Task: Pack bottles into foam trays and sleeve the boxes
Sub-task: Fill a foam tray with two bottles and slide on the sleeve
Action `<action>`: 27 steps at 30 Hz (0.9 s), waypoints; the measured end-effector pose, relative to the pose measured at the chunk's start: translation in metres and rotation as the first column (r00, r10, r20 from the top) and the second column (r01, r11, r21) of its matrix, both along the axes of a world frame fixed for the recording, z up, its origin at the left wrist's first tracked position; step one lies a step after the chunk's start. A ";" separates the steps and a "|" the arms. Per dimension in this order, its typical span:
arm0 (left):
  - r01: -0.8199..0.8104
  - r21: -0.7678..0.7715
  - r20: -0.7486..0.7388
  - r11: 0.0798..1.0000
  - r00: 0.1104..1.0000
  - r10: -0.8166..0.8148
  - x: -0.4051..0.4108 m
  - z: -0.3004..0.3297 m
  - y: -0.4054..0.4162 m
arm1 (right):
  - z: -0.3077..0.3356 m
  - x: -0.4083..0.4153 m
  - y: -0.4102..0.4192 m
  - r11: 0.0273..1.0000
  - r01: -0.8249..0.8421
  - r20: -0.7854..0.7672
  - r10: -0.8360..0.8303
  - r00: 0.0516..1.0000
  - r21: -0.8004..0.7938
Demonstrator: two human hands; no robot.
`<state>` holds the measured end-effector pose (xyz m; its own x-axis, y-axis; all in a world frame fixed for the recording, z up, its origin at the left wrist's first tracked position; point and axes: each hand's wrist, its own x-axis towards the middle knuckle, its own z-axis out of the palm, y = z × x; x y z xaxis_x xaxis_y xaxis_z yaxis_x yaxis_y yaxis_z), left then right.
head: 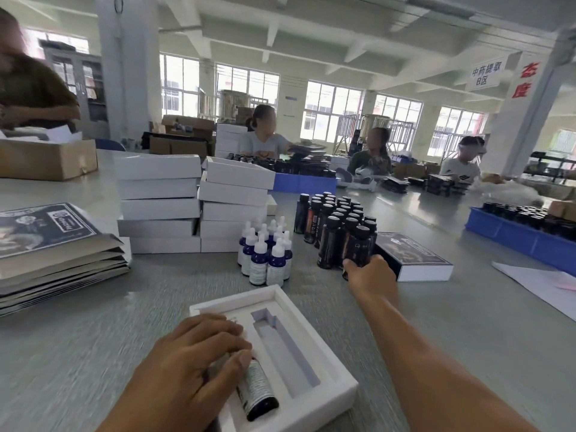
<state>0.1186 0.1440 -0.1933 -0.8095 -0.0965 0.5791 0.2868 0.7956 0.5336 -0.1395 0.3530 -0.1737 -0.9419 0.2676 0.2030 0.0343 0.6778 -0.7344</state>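
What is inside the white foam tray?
The foam tray holds one dark bottle lying in a slot under the left hand, beside an empty long slot. The hand covers the bottle's top and that end of the tray.

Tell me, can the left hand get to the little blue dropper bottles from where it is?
Probably yes. The left hand rests on a bottle in the foam tray, and the blue dropper bottles stand just beyond the tray with only bare table between. It would have to let go first.

Left hand [190,363] presses a dropper bottle [257,391] into the foam tray [327,391]; at one o'clock, right hand [369,274] grips a dark bottle [358,244].
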 end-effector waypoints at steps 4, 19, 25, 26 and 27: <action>0.005 -0.016 0.074 1.000 0.997 -0.004 0.003 0.005 0.001 | 0.006 0.022 0.007 0.989 -0.114 -0.073 0.107 0.992 -0.097; 0.017 -0.069 0.078 0.997 0.997 -0.012 0.012 0.008 0.005 | 0.026 0.187 -0.016 0.632 -0.417 -0.151 0.648 0.746 0.654; 0.008 -0.077 0.083 0.997 0.997 -0.001 0.013 0.007 0.005 | 0.025 0.192 -0.010 0.586 -0.426 -0.092 0.654 0.751 0.689; 0.008 -0.078 0.083 0.997 0.997 -0.001 0.013 0.007 0.005 | 0.025 0.193 -0.010 0.583 -0.439 -0.078 0.657 0.750 0.684; 0.008 -0.079 0.084 0.997 0.996 -0.001 0.013 0.007 0.005 | 0.026 0.194 -0.009 0.579 -0.451 -0.067 0.661 0.747 0.680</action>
<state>0.1312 0.1490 -0.1865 -0.8559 -0.0496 0.5147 0.2472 0.8350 0.4916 0.0541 0.3437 -0.1479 -0.7254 -0.5647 0.3935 -0.6384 0.7657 -0.0779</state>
